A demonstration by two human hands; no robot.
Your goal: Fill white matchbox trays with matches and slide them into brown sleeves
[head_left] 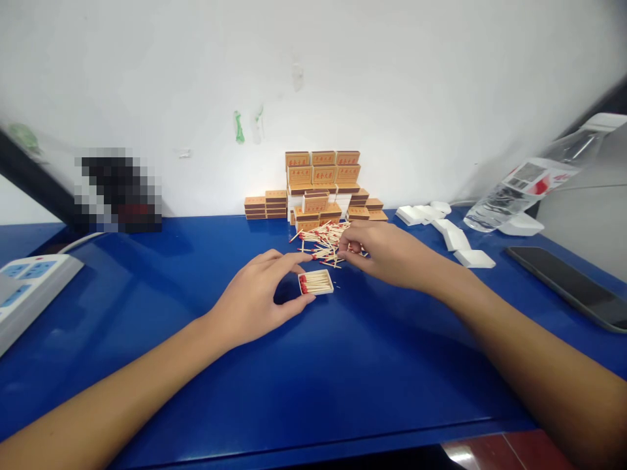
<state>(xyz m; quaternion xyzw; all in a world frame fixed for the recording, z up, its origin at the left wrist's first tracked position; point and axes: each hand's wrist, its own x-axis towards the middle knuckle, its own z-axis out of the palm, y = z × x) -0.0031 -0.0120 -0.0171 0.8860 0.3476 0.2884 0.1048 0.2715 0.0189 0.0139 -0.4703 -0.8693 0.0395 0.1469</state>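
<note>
Several fingers of the left hand (pixel 255 294) curve, parted, around a tray (pixel 324 293) of matches (pixel 318 281) on the blue surface (pixel 304 378), probably steadying it, though firm contact is unclear. Just beyond lies a loose match pile (pixel 321 236), perhaps for easy reach, where the right hand (pixel 381 249) curls its fingers together; I cannot tell whether they grip anything.
</note>
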